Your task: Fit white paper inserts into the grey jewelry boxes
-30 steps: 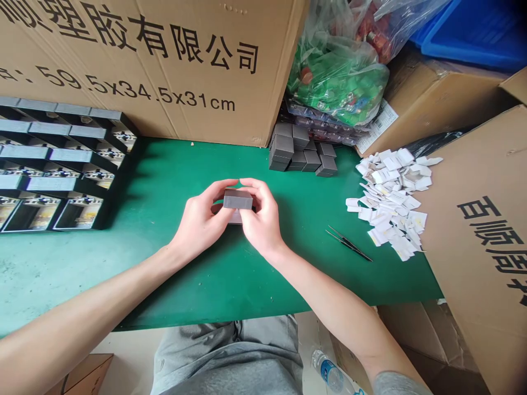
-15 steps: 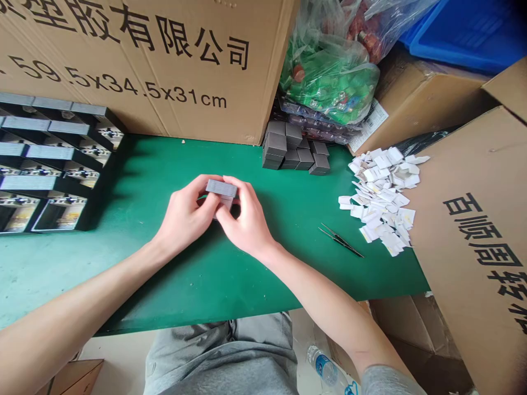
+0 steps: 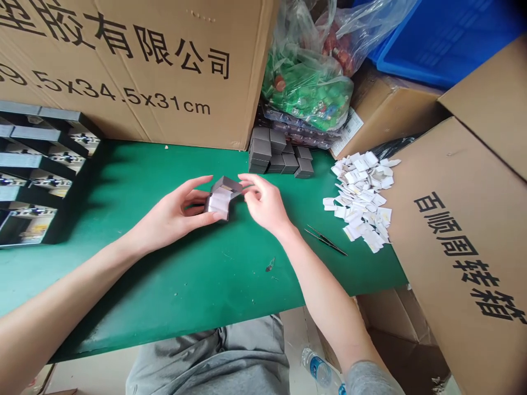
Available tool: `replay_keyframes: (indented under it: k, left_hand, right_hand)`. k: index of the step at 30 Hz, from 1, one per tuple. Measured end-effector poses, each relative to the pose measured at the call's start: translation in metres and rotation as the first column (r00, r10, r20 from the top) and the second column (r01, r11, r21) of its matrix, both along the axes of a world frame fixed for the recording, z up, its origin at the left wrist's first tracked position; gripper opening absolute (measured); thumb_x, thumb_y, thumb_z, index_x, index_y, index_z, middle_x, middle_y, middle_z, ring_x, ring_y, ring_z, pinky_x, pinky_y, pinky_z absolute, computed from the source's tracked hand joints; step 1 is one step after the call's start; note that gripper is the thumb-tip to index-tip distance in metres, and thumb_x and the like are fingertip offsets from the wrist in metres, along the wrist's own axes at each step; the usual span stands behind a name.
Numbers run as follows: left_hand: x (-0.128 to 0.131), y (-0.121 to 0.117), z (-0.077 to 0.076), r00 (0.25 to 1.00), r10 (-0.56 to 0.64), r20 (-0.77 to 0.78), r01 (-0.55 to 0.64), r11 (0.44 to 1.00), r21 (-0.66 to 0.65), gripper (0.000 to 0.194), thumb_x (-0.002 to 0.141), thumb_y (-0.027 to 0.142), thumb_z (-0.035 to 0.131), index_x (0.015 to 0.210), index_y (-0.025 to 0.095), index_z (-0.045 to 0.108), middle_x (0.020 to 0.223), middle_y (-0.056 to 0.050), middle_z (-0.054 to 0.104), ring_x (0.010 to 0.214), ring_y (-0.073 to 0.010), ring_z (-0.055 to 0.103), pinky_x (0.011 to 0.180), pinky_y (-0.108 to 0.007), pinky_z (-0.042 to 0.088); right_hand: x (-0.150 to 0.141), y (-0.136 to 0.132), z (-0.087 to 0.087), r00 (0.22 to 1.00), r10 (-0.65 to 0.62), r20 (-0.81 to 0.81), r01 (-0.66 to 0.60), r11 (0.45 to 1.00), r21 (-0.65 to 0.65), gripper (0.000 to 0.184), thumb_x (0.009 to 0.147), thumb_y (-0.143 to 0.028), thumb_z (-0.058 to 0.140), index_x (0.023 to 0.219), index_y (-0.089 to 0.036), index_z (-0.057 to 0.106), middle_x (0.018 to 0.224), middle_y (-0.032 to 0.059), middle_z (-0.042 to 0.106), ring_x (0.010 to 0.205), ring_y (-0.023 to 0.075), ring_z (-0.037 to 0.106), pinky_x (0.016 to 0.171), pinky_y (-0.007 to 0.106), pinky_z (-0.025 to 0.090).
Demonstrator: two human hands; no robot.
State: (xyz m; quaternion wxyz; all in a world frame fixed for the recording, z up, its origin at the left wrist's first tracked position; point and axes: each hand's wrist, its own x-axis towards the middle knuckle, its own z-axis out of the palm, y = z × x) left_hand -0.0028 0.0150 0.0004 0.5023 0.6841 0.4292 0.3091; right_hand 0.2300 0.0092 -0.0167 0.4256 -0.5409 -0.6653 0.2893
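A small grey hinged box point(image 3: 219, 198) stands open in my left hand point(image 3: 173, 211), its lid tilted up and its white-lined inside showing. My left fingers curl under and around the box. My right hand point(image 3: 264, 204) sits just right of the lid, fingers apart, with the fingertips at or very near its edge. The contents of the box are hidden from this angle. Beyond the hands stands a stack of similar closed grey boxes point(image 3: 275, 154) on the green work mat point(image 3: 193, 280).
A black tray of packaged items point(image 3: 41, 173) stands at the left. Loose white paper pieces point(image 3: 358, 197) and black tweezers point(image 3: 325, 242) lie on the right of the mat. Large cardboard cartons point(image 3: 123, 66) wall the back and right, beside a plastic bag point(image 3: 307, 82) and a blue crate point(image 3: 444, 33).
The grey box was closed between both hands and now stands open in my left hand. My right hand has moved apart from it, and the whole view has swung.
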Motion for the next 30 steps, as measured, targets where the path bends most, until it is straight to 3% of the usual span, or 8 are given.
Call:
replay_keyframes:
  k: [3, 6, 10, 12, 14, 18, 24, 30]
  left_hand:
    - [0.001, 0.001, 0.000, 1.000, 0.007, -0.020, -0.007, 0.999, 0.034, 0.097, 0.072, 0.075, 0.083, 0.150, 0.023, 0.055, 0.117, -0.014, 0.080, 0.111, -0.0328, 0.076, 0.098, -0.045, 0.065]
    - [0.002, 0.000, -0.001, 1.000, 0.016, -0.022, -0.015, 0.999, 0.040, 0.093, 0.074, 0.074, 0.083, 0.147, 0.021, 0.058, 0.121, -0.014, 0.079, 0.113, -0.0323, 0.075, 0.104, -0.046, 0.062]
    - [-0.001, 0.001, -0.008, 0.997, 0.008, -0.073, -0.004, 0.998, 0.060, 0.084, 0.079, 0.070, 0.079, 0.148, 0.029, 0.057, 0.122, -0.001, 0.079, 0.116, -0.0283, 0.075, 0.106, -0.042, 0.060]
    - [-0.003, 0.002, -0.011, 0.996, -0.011, -0.089, 0.018, 0.997, 0.073, 0.081, 0.078, 0.069, 0.078, 0.148, 0.034, 0.057, 0.116, 0.007, 0.078, 0.116, -0.0258, 0.075, 0.103, -0.039, 0.060]
    - [-0.003, 0.001, -0.012, 0.997, -0.027, -0.069, 0.033, 0.997, 0.074, 0.081, 0.079, 0.068, 0.077, 0.148, 0.033, 0.056, 0.116, 0.007, 0.078, 0.117, -0.0255, 0.074, 0.104, -0.040, 0.059]
    - [-0.003, -0.002, -0.007, 0.998, -0.049, -0.033, 0.050, 0.998, 0.024, 0.086, 0.082, 0.068, 0.080, 0.151, 0.024, 0.055, 0.126, -0.007, 0.077, 0.118, -0.0305, 0.074, 0.111, -0.049, 0.058]
    - [-0.005, -0.002, -0.005, 0.988, -0.126, -0.087, 0.128, 0.991, 0.023, 0.097, 0.081, 0.071, 0.079, 0.161, 0.026, 0.046, 0.129, -0.010, 0.076, 0.118, -0.0326, 0.073, 0.112, -0.050, 0.057]
    - [-0.007, -0.002, -0.006, 0.985, -0.143, -0.092, 0.146, 0.989, 0.031, 0.092, 0.084, 0.069, 0.078, 0.160, 0.025, 0.049, 0.129, -0.010, 0.075, 0.116, -0.0320, 0.073, 0.107, -0.046, 0.059]
  right_hand:
    - [0.025, 0.003, 0.012, 0.947, -0.209, 0.244, 0.197, 0.978, 0.075, 0.032, 0.094, -0.019, 0.045, 0.106, -0.020, 0.075, 0.106, 0.0092, 0.079, 0.093, 0.0242, 0.074, 0.088, 0.038, 0.059]
    - [0.056, 0.004, 0.025, 0.795, -0.412, 0.445, 0.414, 0.905, 0.097, 0.035, 0.093, -0.018, 0.048, 0.113, -0.020, 0.076, 0.104, 0.0102, 0.080, 0.094, 0.0286, 0.074, 0.092, 0.042, 0.056]
    - [0.101, -0.002, 0.038, 0.508, -0.626, 0.591, 0.716, 0.689, 0.114, 0.039, 0.093, -0.016, 0.052, 0.126, -0.019, 0.072, 0.106, 0.0095, 0.081, 0.104, 0.0292, 0.072, 0.097, 0.042, 0.053]
    - [0.122, -0.007, 0.040, 0.418, -0.661, 0.623, 0.804, 0.589, 0.086, 0.034, 0.092, -0.015, 0.056, 0.121, -0.019, 0.075, 0.109, 0.0098, 0.080, 0.109, 0.0291, 0.071, 0.098, 0.040, 0.053]
    - [0.141, -0.013, 0.041, 0.387, -0.668, 0.636, 0.841, 0.539, 0.055, 0.026, 0.089, -0.016, 0.063, 0.107, -0.020, 0.080, 0.107, 0.0109, 0.080, 0.107, 0.0302, 0.071, 0.095, 0.041, 0.054]
    - [0.169, -0.023, 0.038, 0.367, -0.661, 0.654, 0.886, 0.463, -0.029, 0.010, 0.079, -0.016, 0.074, 0.085, -0.019, 0.081, 0.090, 0.0113, 0.077, 0.096, 0.0317, 0.072, 0.091, 0.043, 0.055]
    - [0.188, -0.023, 0.021, 0.338, -0.697, 0.633, 0.910, 0.414, -0.029, 0.038, 0.074, -0.011, 0.076, 0.111, -0.020, 0.079, 0.116, 0.0124, 0.073, 0.108, 0.0296, 0.066, 0.100, 0.047, 0.050]
    - [0.195, -0.017, 0.008, 0.356, -0.721, 0.595, 0.899, 0.438, -0.007, 0.034, 0.077, -0.009, 0.073, 0.110, -0.008, 0.079, 0.112, 0.0190, 0.070, 0.098, 0.0247, 0.063, 0.097, 0.038, 0.048]
